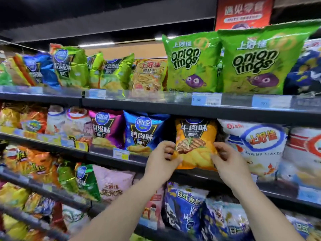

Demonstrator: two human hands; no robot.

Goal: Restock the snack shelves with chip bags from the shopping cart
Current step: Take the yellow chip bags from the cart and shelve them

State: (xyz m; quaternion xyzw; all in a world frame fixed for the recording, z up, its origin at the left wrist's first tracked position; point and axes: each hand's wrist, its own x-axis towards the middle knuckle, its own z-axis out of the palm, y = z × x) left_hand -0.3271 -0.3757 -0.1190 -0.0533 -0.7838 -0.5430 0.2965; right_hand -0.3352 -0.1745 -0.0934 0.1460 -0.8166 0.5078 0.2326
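Note:
An orange chip bag [195, 143] with a grilled steak picture stands upright on the second shelf [191, 174] from the top, between a blue chip bag [143, 131] and a white shrimp flakes bag [257, 146]. My left hand [162, 160] pinches the orange bag's lower left edge. Its lower right edge is pinched by my right hand [229, 162]. The shopping cart is out of view.
Two green onion rings bags [191, 63] stand on the top shelf above. Purple, white and orange bags fill the second shelf to the left. Lower shelves hold pink, green and blue bags [184, 206]. Price tags run along the dark shelf edges.

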